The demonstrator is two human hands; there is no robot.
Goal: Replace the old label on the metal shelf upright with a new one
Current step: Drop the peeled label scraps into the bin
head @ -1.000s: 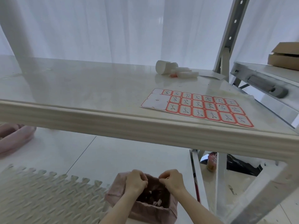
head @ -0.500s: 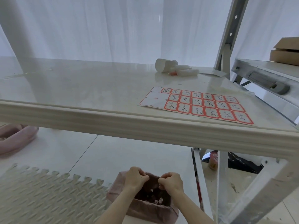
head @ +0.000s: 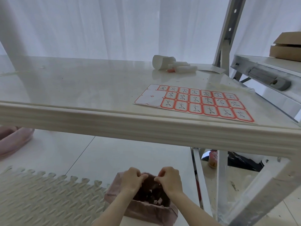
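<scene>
Both hands are at the bottom centre of the frame, over the open mouth of a small bin lined with a pink bag (head: pixel 141 209). The left hand (head: pixel 132 179) has its fingers curled in, the tips bunched together and pointing right towards the other hand. The right hand (head: pixel 170 178) mirrors it, fingers curled, thumb and forefinger drawn close together at the tips. A tiny reddish speck shows by the right fingertips, but it is too small to tell whether either hand pinches anything. The two sets of fingertips are near each other, just apart, and both forearms come up from the bottom edge with the backs of the hands facing up. Above them the pale table (head: pixel 146 128) spans the frame, and one label sheet (head: pixel 193 102) lies flat on its right part. The sheet has three rows of red-bordered labels, seven, six and six, with a blank peeled patch at its left end. The metal shelf upright (head: pixel 228 30) rises at the upper right behind the table, with two holes visible in it. A cluster of white rolls (head: pixel 164 61) lies at the far side of the table. One cardboard box (head: pixel 286 46) sits on the shelf at the right edge. A ribbed foam mat (head: pixel 40 196) covers the floor at lower left.
</scene>
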